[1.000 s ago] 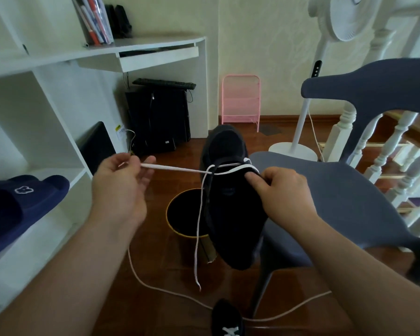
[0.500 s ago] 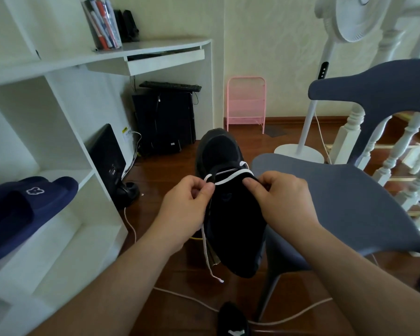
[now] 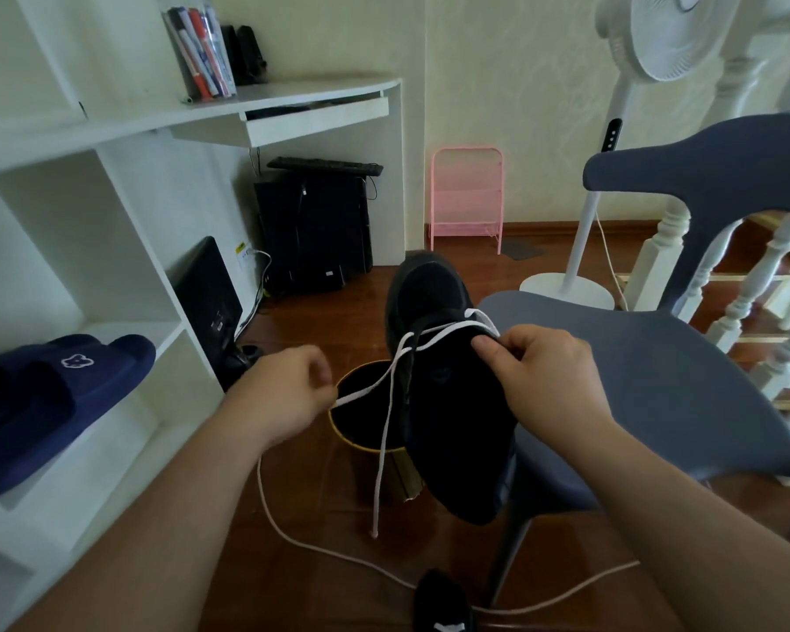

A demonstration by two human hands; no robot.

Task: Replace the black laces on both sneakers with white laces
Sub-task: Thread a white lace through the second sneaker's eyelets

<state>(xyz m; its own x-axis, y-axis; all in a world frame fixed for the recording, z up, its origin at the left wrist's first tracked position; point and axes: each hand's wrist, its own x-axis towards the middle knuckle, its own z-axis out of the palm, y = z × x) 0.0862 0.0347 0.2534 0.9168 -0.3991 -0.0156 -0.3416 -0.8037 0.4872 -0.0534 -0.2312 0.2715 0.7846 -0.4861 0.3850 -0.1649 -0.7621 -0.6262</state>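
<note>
Black sneaker (image 3: 448,394) resting toe-away on the front-left edge of a blue-grey chair seat (image 3: 648,380), heel overhanging the floor. White lace (image 3: 386,417) threaded across the eyelets nearest the toe. Right hand (image 3: 543,371), fingers curled, pinching the lace at the sneaker's right eyelets. Left hand (image 3: 288,394), fingers closed around one lace strand drawn out to the left of the sneaker, above a dark round bin (image 3: 361,421). Another lace end dangling free toward the wooden floor (image 3: 320,531). White shelf (image 3: 87,403) at left carrying a navy slipper (image 3: 55,394).
</note>
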